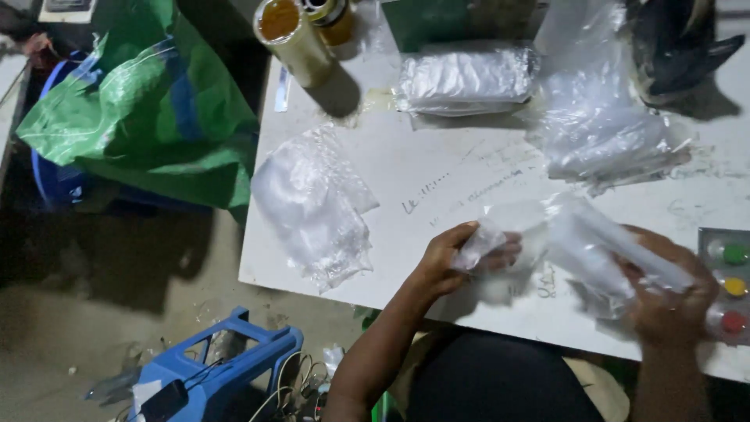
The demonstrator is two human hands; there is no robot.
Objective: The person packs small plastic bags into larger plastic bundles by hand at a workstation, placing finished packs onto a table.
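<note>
I've got both hands on a clear plastic bag (578,238) over the white desk (437,172): left hand (457,254) pinches one end, right hand (672,293) grips the other.

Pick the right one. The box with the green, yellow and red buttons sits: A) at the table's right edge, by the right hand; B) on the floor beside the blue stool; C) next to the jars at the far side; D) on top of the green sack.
A: the button box lies on the white table at its right edge, just beside the right hand, which grips a clear plastic bag.
</note>
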